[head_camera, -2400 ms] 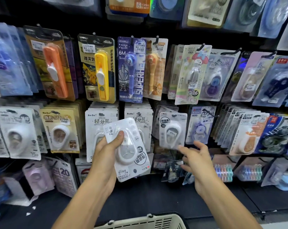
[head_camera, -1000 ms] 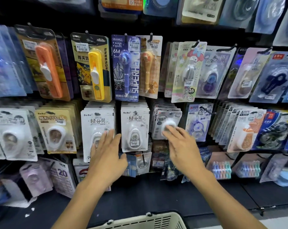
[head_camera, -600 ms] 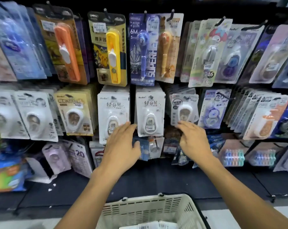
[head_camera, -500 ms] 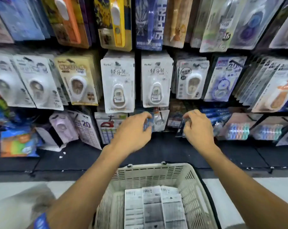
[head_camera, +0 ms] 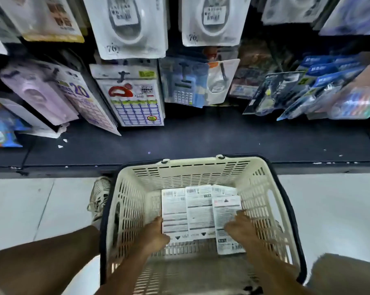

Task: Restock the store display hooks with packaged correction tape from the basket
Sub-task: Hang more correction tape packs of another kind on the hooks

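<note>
Change: both hands have dropped from the display wall into the basket (head_camera: 181,171), and the view has tipped from the hooks down to the floor.
Step in hand: fetching the next stock — the hanging of the previous pack looks finished, and a fresh pick is beginning.
Task's thing: packaged correction tape (head_camera: 199,209) lies face down on the basket floor, several white card backs overlapping side by side, barcodes showing.
Left hand (head_camera: 156,236): down inside the basket, fingertips at the near-left corner of the leftmost pack; touching rather than holding, as far as the blur allows.
Right hand (head_camera: 240,227): resting on the rightmost pack (head_camera: 226,211), fingers bent over its near edge; whether it has a real grip yet I cannot tell.
Display: white correction tape packs (head_camera: 127,24) hang in rows above a dark shelf (head_camera: 201,141), with other carded stationery lower down; the hooks themselves are hard to make out.
Next move calls for: separating one pack from the overlapped pile — a pinch on a free edge, then turning it face out and finding its hang hole for the hook.
Also in view: a shoe (head_camera: 99,196) just beside the basket's left wall.
</note>
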Tool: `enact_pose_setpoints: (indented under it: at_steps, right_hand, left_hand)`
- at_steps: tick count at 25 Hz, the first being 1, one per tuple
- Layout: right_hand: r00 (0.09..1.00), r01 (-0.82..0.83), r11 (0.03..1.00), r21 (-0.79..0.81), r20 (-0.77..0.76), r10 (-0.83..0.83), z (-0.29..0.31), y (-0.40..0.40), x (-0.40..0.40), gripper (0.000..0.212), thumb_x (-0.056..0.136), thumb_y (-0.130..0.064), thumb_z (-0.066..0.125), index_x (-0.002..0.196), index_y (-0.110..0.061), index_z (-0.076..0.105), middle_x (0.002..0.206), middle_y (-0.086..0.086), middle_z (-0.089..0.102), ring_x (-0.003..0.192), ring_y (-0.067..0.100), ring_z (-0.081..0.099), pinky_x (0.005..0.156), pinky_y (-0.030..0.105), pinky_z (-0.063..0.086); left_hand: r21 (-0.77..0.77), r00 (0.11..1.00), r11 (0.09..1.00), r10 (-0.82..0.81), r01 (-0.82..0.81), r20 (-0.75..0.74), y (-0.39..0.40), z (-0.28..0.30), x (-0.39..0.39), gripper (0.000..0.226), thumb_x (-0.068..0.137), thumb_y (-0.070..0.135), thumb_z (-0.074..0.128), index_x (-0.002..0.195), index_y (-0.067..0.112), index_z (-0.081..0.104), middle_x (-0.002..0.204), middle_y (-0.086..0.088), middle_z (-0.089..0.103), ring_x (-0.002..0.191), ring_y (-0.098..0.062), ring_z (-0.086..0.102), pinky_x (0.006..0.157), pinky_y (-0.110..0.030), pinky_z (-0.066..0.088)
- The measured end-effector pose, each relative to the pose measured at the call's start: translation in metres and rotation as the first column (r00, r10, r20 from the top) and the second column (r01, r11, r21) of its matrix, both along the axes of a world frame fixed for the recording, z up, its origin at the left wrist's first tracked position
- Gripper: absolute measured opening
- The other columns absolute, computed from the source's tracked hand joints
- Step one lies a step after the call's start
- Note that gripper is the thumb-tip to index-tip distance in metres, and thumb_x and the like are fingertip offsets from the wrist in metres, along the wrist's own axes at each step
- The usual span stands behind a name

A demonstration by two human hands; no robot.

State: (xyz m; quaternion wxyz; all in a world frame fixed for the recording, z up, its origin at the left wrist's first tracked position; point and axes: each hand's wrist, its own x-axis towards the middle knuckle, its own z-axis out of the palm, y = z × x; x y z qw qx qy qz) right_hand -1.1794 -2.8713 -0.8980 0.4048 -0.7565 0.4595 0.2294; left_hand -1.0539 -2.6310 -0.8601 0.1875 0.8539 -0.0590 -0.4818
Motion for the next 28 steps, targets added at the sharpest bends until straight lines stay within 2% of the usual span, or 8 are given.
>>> enact_pose_setpoints:
  at_steps: [4, 6, 9, 13, 16, 20, 23, 28]
  right_hand:
    - [0.935, 0.262, 0.962, 0.077, 0.225, -0.273, -0.027, 0.001, 0.002, 0.032, 0.087, 0.003, 0.068, 0.103, -0.024, 0.062, 0.098, -0.003, 0.076, 0.076, -0.004, 0.07, 0.063, 0.018, 0.058]
    - [0.891, 0.357, 0.917, 0.175, 0.232, -0.391, -0.034, 0.0, 0.002, 0.04, 0.081, 0.007, 0.074, 0.091, -0.028, 0.057, 0.08, -0.016, 0.076, 0.063, -0.012, 0.067, 0.047, 0.008, 0.049]
    - [0.858, 0.417, 0.858, 0.3, 0.182, -0.481, -0.04, -0.002, 0.007, 0.045, 0.075, 0.001, 0.084, 0.099, -0.026, 0.056, 0.087, -0.009, 0.078, 0.069, 0.003, 0.074, 0.052, 0.018, 0.056]
    - [0.919, 0.339, 0.927, 0.159, 0.157, -0.363, -0.039, 0.005, 0.018, 0.042, 0.072, -0.022, 0.09, 0.106, -0.022, 0.065, 0.11, -0.004, 0.066, 0.094, 0.013, 0.069, 0.069, 0.024, 0.058]
    - [0.867, 0.412, 0.888, 0.204, 0.212, -0.451, -0.037, 0.007, 0.019, 0.044, 0.073, -0.015, 0.089, 0.104, -0.026, 0.06, 0.119, 0.0, 0.056, 0.1, 0.021, 0.065, 0.079, 0.037, 0.061]
    - [0.779, 0.487, 0.774, 0.405, 0.2, -0.595, -0.031, 0.001, 0.013, 0.062, 0.072, -0.005, 0.088, 0.119, -0.027, 0.053, 0.107, -0.004, 0.073, 0.09, 0.011, 0.072, 0.061, 0.019, 0.056]
    - [0.893, 0.29, 0.788, 0.544, 0.142, -0.427, -0.024, 0.001, 0.014, 0.039, 0.08, -0.012, 0.084, 0.115, -0.024, 0.07, 0.109, 0.0, 0.078, 0.1, 0.02, 0.075, 0.073, 0.027, 0.061]
    - [0.976, -0.054, 0.774, 0.631, 0.199, -0.094, -0.008, 0.004, 0.031, 0.056, 0.082, -0.002, 0.08, 0.129, -0.024, 0.061, 0.121, -0.002, 0.074, 0.112, 0.016, 0.07, 0.094, 0.035, 0.056]
  left_hand:
    - [0.018, 0.947, 0.947, 0.32, -0.32, 0.02, -0.029, -0.027, 0.006, 0.083, 0.085, 0.029, 0.078, 0.155, 0.02, 0.034, 0.141, -0.004, 0.057, 0.111, -0.021, 0.064, 0.076, -0.024, 0.054]
    - [-0.017, 0.898, 0.898, 0.44, -0.44, 0.007, -0.041, -0.043, 0.009, 0.072, 0.078, 0.026, 0.086, 0.14, 0.016, 0.051, 0.135, -0.007, 0.063, 0.103, -0.024, 0.064, 0.081, -0.027, 0.052]
    - [-0.105, 0.818, 0.812, 0.567, -0.574, -0.095, -0.048, -0.061, 0.007, 0.044, 0.071, 0.012, 0.092, 0.108, 0.013, 0.069, 0.098, -0.003, 0.076, 0.078, -0.013, 0.07, 0.057, -0.023, 0.058]
    - [-0.153, 0.8, 0.791, 0.558, -0.593, -0.218, -0.06, -0.069, 0.004, 0.037, 0.07, 0.009, 0.091, 0.093, 0.026, 0.068, 0.091, 0.006, 0.076, 0.072, -0.003, 0.07, 0.048, -0.014, 0.05]
    - [-0.159, 0.814, 0.816, 0.496, -0.556, -0.304, -0.064, -0.07, -0.002, 0.044, 0.071, 0.005, 0.09, 0.1, 0.028, 0.066, 0.085, 0.016, 0.074, 0.072, 0.001, 0.07, 0.054, -0.015, 0.053]
    - [-0.172, 0.792, 0.813, 0.456, -0.556, -0.405, -0.053, -0.07, -0.009, 0.044, 0.076, 0.009, 0.088, 0.113, 0.023, 0.069, 0.107, 0.006, 0.079, 0.092, -0.01, 0.075, 0.076, -0.029, 0.061]
    - [-0.243, 0.781, 0.798, 0.391, -0.551, -0.487, -0.043, -0.065, -0.008, 0.047, 0.077, 0.02, 0.087, 0.12, 0.026, 0.07, 0.118, 0.003, 0.076, 0.104, -0.017, 0.074, 0.093, -0.043, 0.059]
    - [-0.273, 0.676, 0.715, 0.365, -0.644, -0.64, -0.04, -0.055, -0.005, 0.054, 0.077, 0.048, 0.08, 0.126, 0.027, 0.068, 0.121, -0.006, 0.075, 0.11, -0.029, 0.072, 0.094, -0.053, 0.058]
